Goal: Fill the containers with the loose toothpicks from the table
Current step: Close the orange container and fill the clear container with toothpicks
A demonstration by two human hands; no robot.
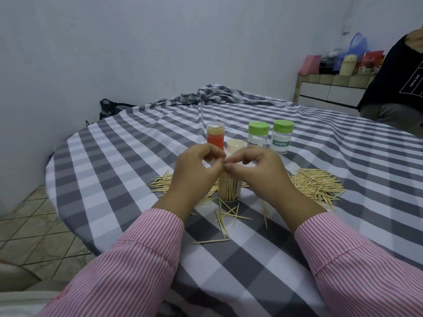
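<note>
At the centre of the frame the left hand (194, 165) and right hand (258, 168) meet directly above a clear container (229, 187) that stands upright on the tabletop (137, 156), already packed with toothpicks whose long axes run vertical. Both hands have fingers (230, 159) curled narrow, tips touching over the container's mouth; whether they pinch toothpicks there I cannot tell. The container sits straight below the fingertips, equally near both hands. Loose toothpicks lie flat in 2 heaps: 1 at centre right (318, 181), just beside the right hand, 1 at centre left (161, 183), with strays (226, 216) lower down. Behind, toward the upper middle, stand an orange container (215, 136), a cream lid (235, 144) and 2 green-capped jars (258, 133) (282, 136). A grey checked cloth covers the tabletop; pale walls and a tiled floor (34, 216) surround it.
</note>
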